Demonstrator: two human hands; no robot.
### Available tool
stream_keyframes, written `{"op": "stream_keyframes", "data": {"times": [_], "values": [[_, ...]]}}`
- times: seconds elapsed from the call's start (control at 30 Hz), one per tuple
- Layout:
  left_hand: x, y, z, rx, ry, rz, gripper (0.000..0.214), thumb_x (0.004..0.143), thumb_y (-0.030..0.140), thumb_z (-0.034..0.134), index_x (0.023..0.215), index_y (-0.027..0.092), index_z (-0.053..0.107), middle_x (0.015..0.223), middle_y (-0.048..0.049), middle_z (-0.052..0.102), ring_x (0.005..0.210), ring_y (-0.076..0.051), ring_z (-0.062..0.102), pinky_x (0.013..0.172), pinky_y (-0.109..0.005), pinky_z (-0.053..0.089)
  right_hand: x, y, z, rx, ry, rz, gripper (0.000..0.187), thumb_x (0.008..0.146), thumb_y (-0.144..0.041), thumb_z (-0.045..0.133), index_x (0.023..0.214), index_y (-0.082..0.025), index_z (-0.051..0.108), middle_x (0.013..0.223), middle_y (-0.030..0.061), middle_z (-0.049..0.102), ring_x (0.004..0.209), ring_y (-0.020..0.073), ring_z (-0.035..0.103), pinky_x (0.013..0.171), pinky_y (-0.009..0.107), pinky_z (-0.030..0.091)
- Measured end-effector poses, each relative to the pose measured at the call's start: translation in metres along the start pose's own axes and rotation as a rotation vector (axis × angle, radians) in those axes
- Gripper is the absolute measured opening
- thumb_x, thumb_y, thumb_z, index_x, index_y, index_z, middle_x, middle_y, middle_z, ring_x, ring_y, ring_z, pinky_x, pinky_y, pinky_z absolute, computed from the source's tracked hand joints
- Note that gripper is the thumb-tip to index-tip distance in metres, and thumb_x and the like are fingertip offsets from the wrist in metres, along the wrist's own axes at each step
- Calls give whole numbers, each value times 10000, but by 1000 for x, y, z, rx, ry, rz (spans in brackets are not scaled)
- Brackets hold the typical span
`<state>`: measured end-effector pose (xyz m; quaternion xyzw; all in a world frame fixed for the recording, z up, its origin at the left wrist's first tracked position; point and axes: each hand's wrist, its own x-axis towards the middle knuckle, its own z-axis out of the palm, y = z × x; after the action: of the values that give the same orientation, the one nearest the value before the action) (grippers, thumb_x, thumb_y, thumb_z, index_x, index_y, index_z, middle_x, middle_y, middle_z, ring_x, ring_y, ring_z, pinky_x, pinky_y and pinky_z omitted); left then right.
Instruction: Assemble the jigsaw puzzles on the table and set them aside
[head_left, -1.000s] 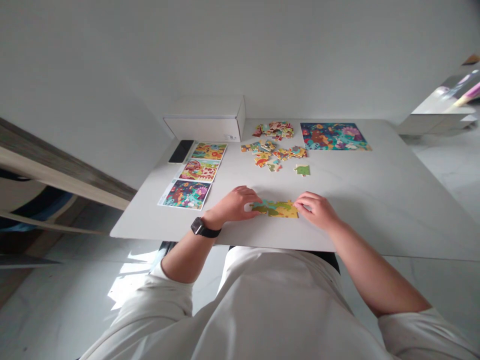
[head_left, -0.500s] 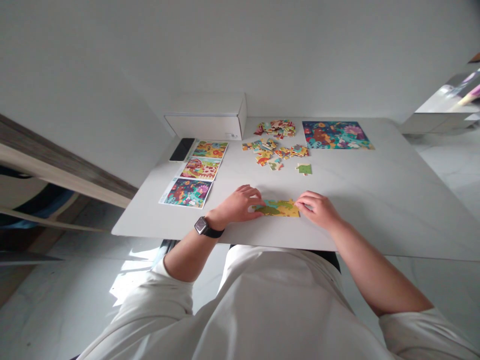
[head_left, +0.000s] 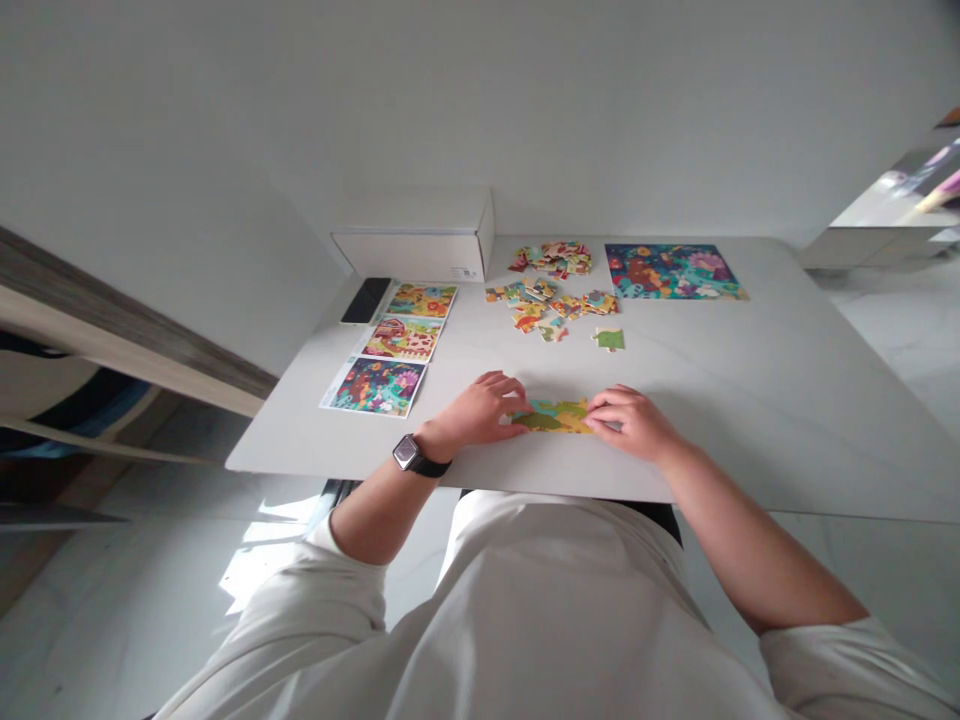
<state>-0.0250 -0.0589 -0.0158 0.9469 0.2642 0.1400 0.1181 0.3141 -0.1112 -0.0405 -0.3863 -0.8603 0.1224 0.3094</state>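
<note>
Flat on the table near its front edge lies a joined strip of jigsaw puzzle [head_left: 553,416], green, yellow and light blue. My left hand [head_left: 487,408], a watch [head_left: 406,452] on its wrist, holds the strip's left end between thumb and fingers. At the right end, the fingers and thumb of my right hand [head_left: 628,420] close on the edge and cover part of it. Beyond the strip lies a single green puzzle piece [head_left: 609,339], apart from the loose puzzle pieces [head_left: 528,292] heaped farther back.
A finished blue puzzle picture [head_left: 671,271] lies at the back right. Another heap of reddish pieces [head_left: 559,258] sits near the wall. To the left are three picture cards [head_left: 377,387], a black phone [head_left: 366,301] and a white box [head_left: 412,253].
My right hand has shifted slightly left, and its fingers now cover more of the strip's right end. My left hand stays in place on the other end.
</note>
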Motion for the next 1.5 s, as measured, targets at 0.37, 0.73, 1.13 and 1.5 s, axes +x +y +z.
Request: {"op": "stream_keyframes", "data": {"times": [0.37,0.73,1.13,1.5], "values": [[5,-1,11,51,28,22,337,1072,500,634,1278,279,783,1284,-107,739,1162,-267,672,1136,-467,482,-2,8,2,-82,-1,-11,217,1025,-256,678,893,-285,847,960,41,811,870,226,720,858,427,587],[13,-30,-21,12,91,-83,387,1067,484,639,1383,283,735,1317,-107,734,1237,-286,692,1167,-482,489,54,33,-60,-169,154,55,205,1038,-296,654,1065,-292,857,1104,71,810,1028,273,762,974,452,611],[77,-113,-8,65,352,-393,332,1008,294,653,1322,239,747,1319,-113,732,1239,-293,687,1144,-486,536,70,121,-29,-346,261,260,289,981,-235,607,1175,-236,823,1154,109,804,1071,307,723,1025,481,591],[73,-118,10,52,178,-282,435,1013,264,585,1423,297,728,1539,-69,673,1396,-274,628,1248,-501,477,62,119,-15,-306,100,284,236,982,-222,645,1082,-278,853,1112,73,818,1034,273,734,1003,439,582]]}}
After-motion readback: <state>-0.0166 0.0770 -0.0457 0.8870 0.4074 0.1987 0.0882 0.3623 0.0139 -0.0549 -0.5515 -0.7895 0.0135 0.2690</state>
